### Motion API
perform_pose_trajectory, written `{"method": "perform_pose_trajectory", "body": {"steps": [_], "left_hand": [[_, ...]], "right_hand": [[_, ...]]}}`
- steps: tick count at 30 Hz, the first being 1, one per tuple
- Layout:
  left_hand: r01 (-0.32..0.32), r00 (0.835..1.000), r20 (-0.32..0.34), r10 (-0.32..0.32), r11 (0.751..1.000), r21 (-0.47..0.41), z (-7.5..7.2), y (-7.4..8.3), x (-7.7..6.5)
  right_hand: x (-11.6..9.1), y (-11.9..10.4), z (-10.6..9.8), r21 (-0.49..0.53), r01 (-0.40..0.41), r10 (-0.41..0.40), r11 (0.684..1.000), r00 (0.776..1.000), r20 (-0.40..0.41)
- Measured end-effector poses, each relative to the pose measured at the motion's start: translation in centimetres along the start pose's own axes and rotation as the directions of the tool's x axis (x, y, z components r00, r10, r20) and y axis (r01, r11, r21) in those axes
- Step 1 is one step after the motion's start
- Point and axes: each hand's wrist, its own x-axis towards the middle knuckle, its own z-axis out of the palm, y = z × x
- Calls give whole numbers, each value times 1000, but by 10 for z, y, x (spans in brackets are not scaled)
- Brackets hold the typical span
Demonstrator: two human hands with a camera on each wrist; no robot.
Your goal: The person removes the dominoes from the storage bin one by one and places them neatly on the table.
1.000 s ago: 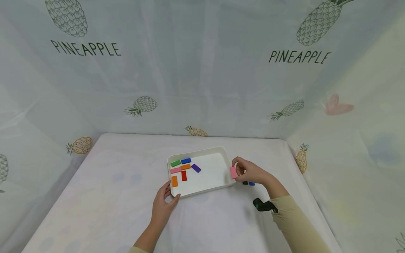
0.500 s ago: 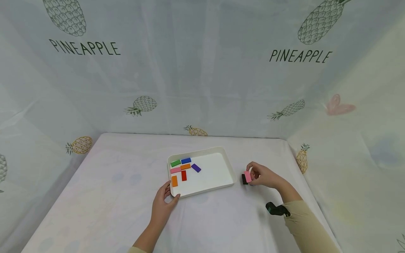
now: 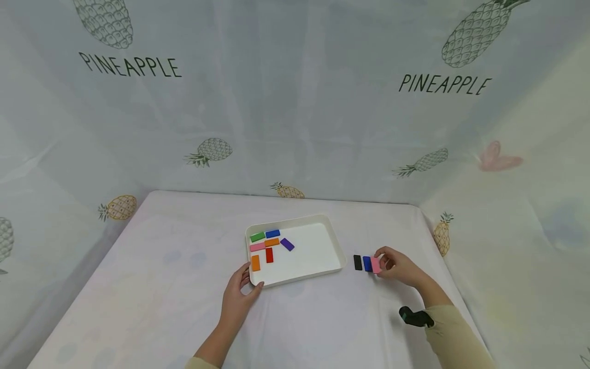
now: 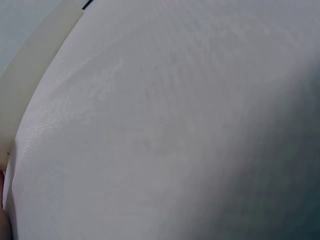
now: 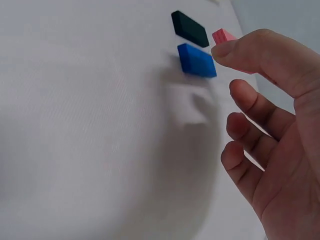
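My right hand (image 3: 400, 267) pinches a pink block (image 3: 375, 265) between thumb and fingers, right of a blue block (image 3: 367, 264) and a black block (image 3: 357, 262) lying on the table. In the right wrist view, the thumb covers much of the pink block (image 5: 223, 36); the other fingers curl loosely below. A shallow white tray (image 3: 318, 256) is gripped at its near left corner by my left hand (image 3: 239, 293), thumb on the front side and fingers along the left. Only a sliver of that hand shows at the left wrist view's edge, beside the tray wall (image 4: 35, 65).
Inside the tray, toward its left, lie several blocks: green (image 3: 257, 237), blue (image 3: 273, 233), pink (image 3: 257, 246), two orange, red (image 3: 269, 255) and purple (image 3: 287, 244). A white cloth covers the table (image 3: 152, 287). Pineapple-printed curtains (image 3: 295, 102) enclose the back and sides.
My right hand has carried the pink block rightward from the tray's right edge, past the black and blue blocks, to the blue one's right. My left hand stays on the tray.
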Motion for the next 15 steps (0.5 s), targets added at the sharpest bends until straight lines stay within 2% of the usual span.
{"method": "perform_pose_trajectory", "body": {"steps": [10, 15], "left_hand": [[14, 1000, -12, -14, 1000, 24, -1, -2, 1], [3, 1000, 1, -3, 1000, 10, -1, 1, 0]], "right_hand": [[1, 24, 2, 60, -99, 104, 993, 991, -80], [-2, 34, 5, 58, -103, 108, 993, 990, -94]]}}
